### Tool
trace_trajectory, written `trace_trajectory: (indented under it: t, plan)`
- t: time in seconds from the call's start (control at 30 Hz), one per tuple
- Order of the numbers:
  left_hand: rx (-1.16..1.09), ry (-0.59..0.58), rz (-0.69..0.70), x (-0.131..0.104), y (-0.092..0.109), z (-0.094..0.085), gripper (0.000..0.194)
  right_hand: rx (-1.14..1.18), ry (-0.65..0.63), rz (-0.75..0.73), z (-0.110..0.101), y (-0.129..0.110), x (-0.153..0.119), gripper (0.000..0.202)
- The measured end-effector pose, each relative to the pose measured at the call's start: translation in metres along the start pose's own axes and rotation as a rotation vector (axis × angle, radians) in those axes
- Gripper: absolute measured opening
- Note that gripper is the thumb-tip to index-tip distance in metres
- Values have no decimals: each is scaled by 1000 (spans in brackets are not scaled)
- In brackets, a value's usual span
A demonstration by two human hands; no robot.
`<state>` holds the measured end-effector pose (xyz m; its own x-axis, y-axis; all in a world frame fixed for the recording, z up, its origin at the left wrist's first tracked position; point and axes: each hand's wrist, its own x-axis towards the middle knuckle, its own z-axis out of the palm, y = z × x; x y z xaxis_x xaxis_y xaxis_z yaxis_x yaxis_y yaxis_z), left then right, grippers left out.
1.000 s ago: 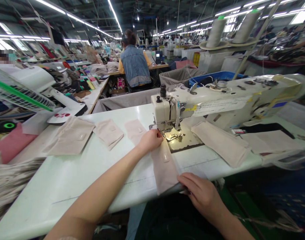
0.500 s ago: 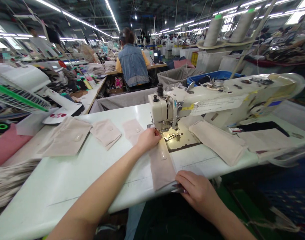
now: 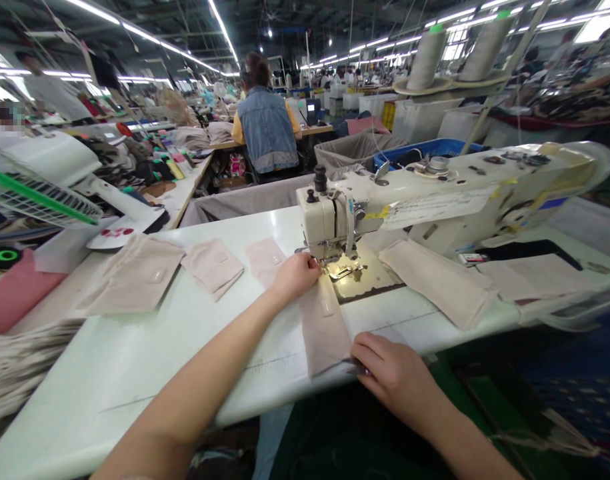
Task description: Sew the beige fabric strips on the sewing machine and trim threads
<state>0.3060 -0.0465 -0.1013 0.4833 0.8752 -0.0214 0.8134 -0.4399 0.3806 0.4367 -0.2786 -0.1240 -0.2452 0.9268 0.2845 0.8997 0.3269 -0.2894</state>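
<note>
Where the beige fabric strip (image 3: 325,327) lay lengthwise on the white desk (image 3: 135,360), its far end sat at the presser foot (image 3: 341,272) of the sewing machine (image 3: 435,200) and its near end reached the desk's near edge. The left hand (image 3: 297,275) rested on the strip's far end, fingers curled and pressed together just left of the foot. The right hand (image 3: 392,377) pinched the strip's near right corner between thumb and fingers. Further beige pieces lay on the desk: a large one (image 3: 135,280) at far left, a folded one (image 3: 213,265) beside it, a pale one (image 3: 265,257) near the left hand, and a long folded one (image 3: 435,280) right of the needle plate. A person in a denim vest (image 3: 267,127) sat at a far desk, back turned.
</note>
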Motion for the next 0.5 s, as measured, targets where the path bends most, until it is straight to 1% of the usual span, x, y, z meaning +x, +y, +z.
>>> trace_trajectory:
  t: [0.03,0.1,0.17,0.2,0.23,0.27,0.33,0.37,0.4,0.43,0.5]
  plan:
    - [18,25,19,-3,0,-1,17,-3,-6,2,-1,0,0,25]
    - [115,128,91,-13,2,-3,19,-8,-6,1,-1,-1,-1,26]
    - [257,247,203,-31,5,-7,19,-18,13,-15,0,-1,-5,30]
    - [307,274,274,-44,7,-9,19,-24,28,-31,1,0,-7,32]
    - [320,258,360,-58,10,-10,19,-28,44,-50,2,0,-10,35]
    - [294,201,468,-73,11,-11,20,-33,57,-68,3,1,-12,37]
    - [176,15,738,-104,13,-9,20,-38,71,-90,4,3,-14,42]
    - [130,-60,838,-117,12,-7,19,-39,71,-93,4,3,-14,44]
    - [111,-81,890,-129,11,-4,19,-38,66,-92,4,4,-13,45]
    - [109,-77,921,-138,8,-1,21,-35,59,-89,4,5,-13,46]
    - [132,-21,936,-149,3,4,28,-29,44,-82,4,5,-10,44]
